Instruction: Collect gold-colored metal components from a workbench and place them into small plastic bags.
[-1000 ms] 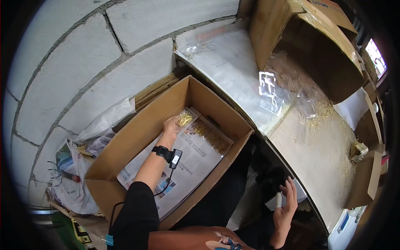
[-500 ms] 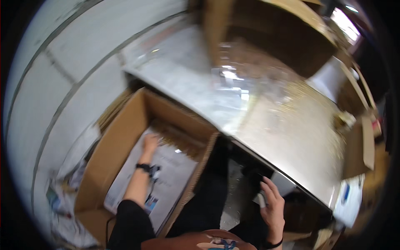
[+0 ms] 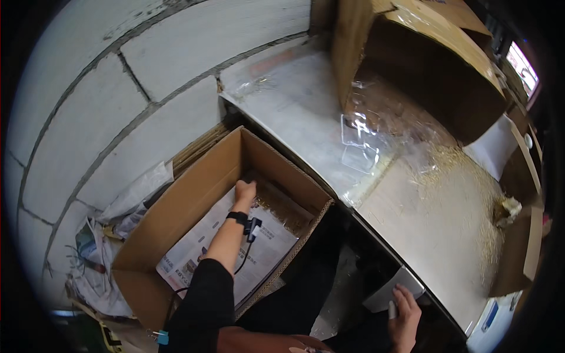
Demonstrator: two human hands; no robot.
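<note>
My left hand [image 3: 246, 193] reaches into an open cardboard box [image 3: 150, 226], its fingers curled closed near the box's far end. Whatever they grip, if anything, is hidden. Below that forearm, a large printed paper sheet [image 3: 197, 250] lies in the box. Beside the hand, yellowish straw-like bits [image 3: 282, 210] show past the sheet's far edge. A black strap with a small device [image 3: 252, 228] and a cable sits on my left wrist. My right hand [image 3: 405, 320] is outside the box, fingers stretched out, fingertips over a pale grey panel [image 3: 382, 297]; contact is unclear. Something white wraps its thumb.
A pale worktop [image 3: 406, 217] runs along the box's right side, with clear plastic film [image 3: 362, 138] and scattered straw-like bits [image 3: 450, 162]. A large open carton [image 3: 347, 65] stands at its back. On the left are a white block wall [image 3: 94, 106] and crumpled bags [image 3: 97, 276].
The view has shifted, so the scene sits farther right. My right hand's fingertips now overlap the grey panel. My left hand stays at the box's far end, its fingers curled.
</note>
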